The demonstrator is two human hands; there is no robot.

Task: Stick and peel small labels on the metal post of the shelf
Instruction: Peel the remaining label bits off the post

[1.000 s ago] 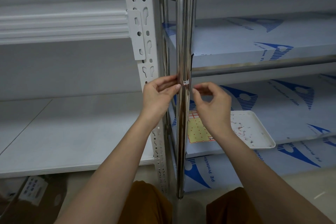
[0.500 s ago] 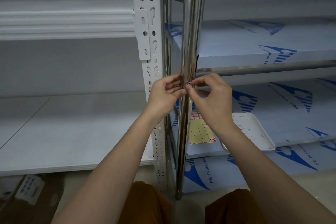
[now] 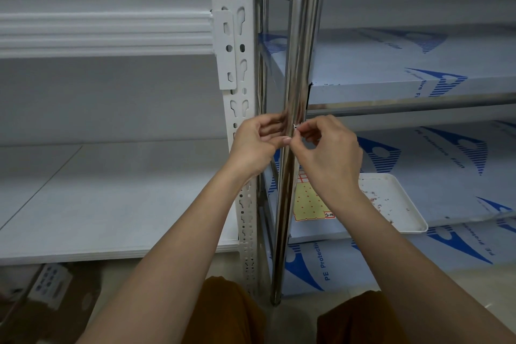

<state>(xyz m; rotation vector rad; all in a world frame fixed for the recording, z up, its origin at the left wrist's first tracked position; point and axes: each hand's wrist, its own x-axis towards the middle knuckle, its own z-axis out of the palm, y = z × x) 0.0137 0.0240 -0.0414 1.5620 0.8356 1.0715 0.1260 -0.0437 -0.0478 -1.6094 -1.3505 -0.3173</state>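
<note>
right hand (image 3: 328, 153) has closed in from 3 o'clock — grip now pinched on the small label (image 3: 294, 126) at the metal post (image 3: 300, 64) | left hand (image 3: 255, 145) thumb braces the post, fingers curled behind | peel looks underway — label off or on, cannot tell

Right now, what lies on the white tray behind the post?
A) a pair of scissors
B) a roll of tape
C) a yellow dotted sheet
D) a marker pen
C: a yellow dotted sheet lies at the left end of the tray, just behind the post; no tape, scissors or pen shows.
</note>
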